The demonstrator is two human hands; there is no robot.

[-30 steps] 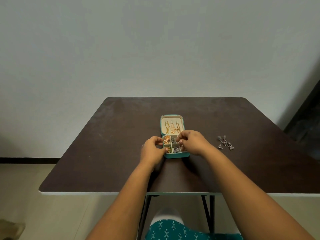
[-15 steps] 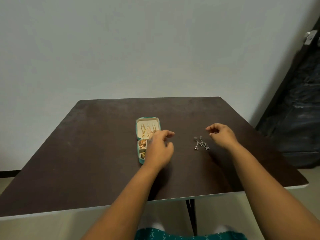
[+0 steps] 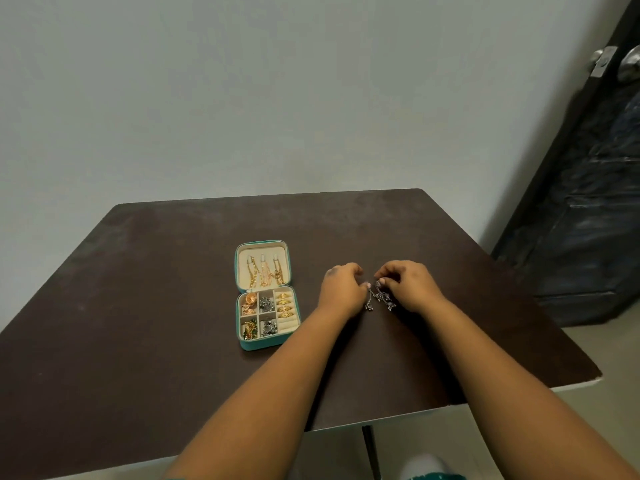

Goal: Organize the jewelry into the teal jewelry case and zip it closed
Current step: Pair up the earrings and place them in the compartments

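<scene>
Earrings (image 3: 378,299) lay on bench (image 3: 138,306), just right of open teal case (image 3: 265,342). Left hand (image 3: 341,292) and right hand (image 3: 408,289) each pinched one by its hook. Best lifted slowly, kept apart so dangles stayed untangled, then lowered into free compartment.

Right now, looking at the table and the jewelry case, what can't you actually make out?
- Silver earrings, head view: too small to tell their design, partly covered by left hand and right hand.
- Teal jewelry case: zipper too small to see.
- Door: cut off by right edge.
</scene>
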